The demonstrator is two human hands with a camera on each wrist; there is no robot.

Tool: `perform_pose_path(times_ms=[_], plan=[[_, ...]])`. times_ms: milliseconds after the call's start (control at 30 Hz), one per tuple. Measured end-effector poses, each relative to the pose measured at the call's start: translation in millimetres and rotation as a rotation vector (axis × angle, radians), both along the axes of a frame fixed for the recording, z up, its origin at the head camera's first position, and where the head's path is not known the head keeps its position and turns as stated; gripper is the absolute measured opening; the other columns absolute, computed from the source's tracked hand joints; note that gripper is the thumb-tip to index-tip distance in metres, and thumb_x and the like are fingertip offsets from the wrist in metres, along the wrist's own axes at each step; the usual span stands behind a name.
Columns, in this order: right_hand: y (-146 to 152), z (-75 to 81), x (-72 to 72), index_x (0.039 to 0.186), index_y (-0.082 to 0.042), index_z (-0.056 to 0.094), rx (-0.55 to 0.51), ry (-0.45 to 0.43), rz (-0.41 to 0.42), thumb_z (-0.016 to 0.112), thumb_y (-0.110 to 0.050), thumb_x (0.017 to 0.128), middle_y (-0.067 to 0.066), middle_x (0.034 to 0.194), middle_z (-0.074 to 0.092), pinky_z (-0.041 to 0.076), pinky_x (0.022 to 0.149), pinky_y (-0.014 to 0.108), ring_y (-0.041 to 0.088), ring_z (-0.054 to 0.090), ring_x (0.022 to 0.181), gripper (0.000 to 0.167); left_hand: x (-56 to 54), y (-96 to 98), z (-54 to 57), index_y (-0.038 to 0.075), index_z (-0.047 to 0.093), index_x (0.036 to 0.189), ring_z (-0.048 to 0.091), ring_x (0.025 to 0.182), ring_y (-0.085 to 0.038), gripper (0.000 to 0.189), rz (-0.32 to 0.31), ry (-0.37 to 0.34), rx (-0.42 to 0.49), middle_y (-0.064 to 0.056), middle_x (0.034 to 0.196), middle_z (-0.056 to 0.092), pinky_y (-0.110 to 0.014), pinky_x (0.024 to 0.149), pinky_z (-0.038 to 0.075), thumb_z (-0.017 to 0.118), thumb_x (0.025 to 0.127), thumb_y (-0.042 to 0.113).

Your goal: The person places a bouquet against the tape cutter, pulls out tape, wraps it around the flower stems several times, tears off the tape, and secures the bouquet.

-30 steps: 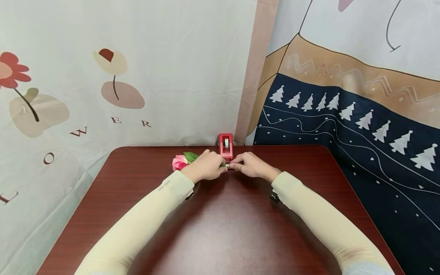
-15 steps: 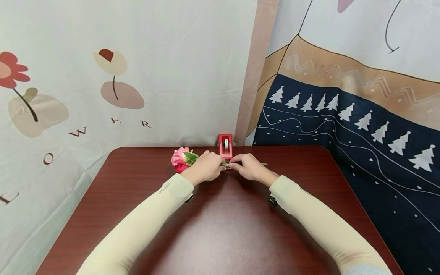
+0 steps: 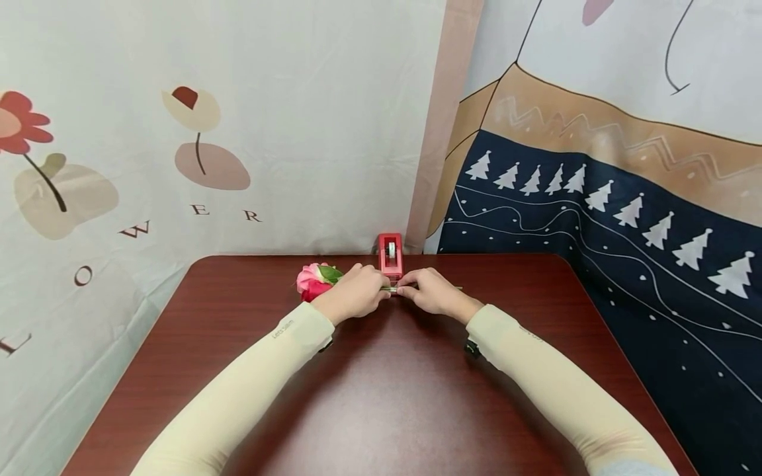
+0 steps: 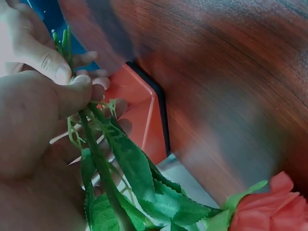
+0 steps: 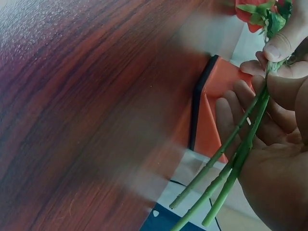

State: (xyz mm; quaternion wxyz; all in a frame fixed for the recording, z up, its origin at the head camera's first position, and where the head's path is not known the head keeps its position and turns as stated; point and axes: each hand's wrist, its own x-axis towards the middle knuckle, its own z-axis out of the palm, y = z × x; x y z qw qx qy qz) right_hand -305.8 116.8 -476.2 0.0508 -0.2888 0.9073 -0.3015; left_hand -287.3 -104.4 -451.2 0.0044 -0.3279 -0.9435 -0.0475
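Observation:
Above the far part of the table, my left hand [image 3: 357, 291] grips a bunch of roses by the stems, near the leaves [image 4: 127, 163]. The pink rose [image 3: 309, 272] and a red rose [image 3: 314, 291] point left. Thumb and fingers of my right hand [image 3: 437, 292] pinch the same stems close beside the left fingertips. Below that pinch, several bare green stems [image 5: 245, 144] spread slightly apart in the right wrist view. Just behind both hands stands a red tape dispenser [image 3: 390, 268] with a roll in it. Whether tape lies round the stems is hard to tell.
The dark red-brown wooden table [image 3: 381, 396] reaches back to a pale printed curtain [image 3: 297, 132]. A navy cloth with white trees [image 3: 553, 218] hangs at the right. The dispenser is close to the table's back edge.
The rose heads have turned about the stems, rising and then settling lower. Stem ends now show to the right of my right hand. Both hands stay almost in place.

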Motion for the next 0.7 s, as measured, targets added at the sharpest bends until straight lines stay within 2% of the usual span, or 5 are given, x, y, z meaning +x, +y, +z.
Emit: perform_pose_path(times_ms=[133, 333, 533, 700], plan=[[0.9, 1.1, 0.4, 0.116, -0.008, 0.085, 0.005, 0.005, 0.017, 0.072, -0.016, 0.107, 0.005, 0.111, 0.084, 0.062, 0.100, 0.043, 0.017, 0.074, 0.103, 0.018, 0.8, 0.0, 1.1, 0.017, 0.084, 0.113, 0.072, 0.110, -0.031, 0.016, -0.011, -0.004, -0.014, -0.002, 0.117, 0.084, -0.047, 0.093, 0.050, 0.073, 0.107, 0.027], [2.3, 5.3, 0.7, 0.115, -0.007, 0.086, 0.029, 0.007, 0.094, 0.073, -0.013, 0.105, 0.010, 0.129, 0.080, 0.056, 0.115, 0.047, 0.026, 0.074, 0.125, 0.017, 2.4, -0.4, 5.1, 0.019, 0.084, 0.116, 0.069, 0.115, -0.032, 0.017, -0.027, -0.050, -0.026, -0.005, 0.124, 0.081, -0.050, 0.098, 0.049, 0.076, 0.105, 0.029], [3.6, 6.2, 1.0, 0.117, -0.007, 0.086, 0.037, -0.055, 0.121, 0.074, -0.014, 0.105, 0.012, 0.138, 0.077, 0.052, 0.121, 0.049, 0.029, 0.070, 0.135, 0.019, 6.1, -2.1, 9.3, 0.021, 0.084, 0.113, 0.067, 0.116, -0.033, 0.015, -0.045, -0.097, -0.022, -0.006, 0.122, 0.080, -0.051, 0.101, 0.047, 0.076, 0.106, 0.030], [6.3, 4.0, 0.9, 0.117, -0.010, 0.086, 0.033, -0.099, 0.118, 0.074, -0.018, 0.105, 0.010, 0.141, 0.076, 0.051, 0.121, 0.050, 0.029, 0.069, 0.136, 0.019, 8.5, -3.1, 10.3, 0.020, 0.084, 0.118, 0.066, 0.118, -0.033, 0.017, -0.061, -0.118, -0.021, -0.006, 0.122, 0.080, -0.051, 0.101, 0.047, 0.076, 0.106, 0.029]])
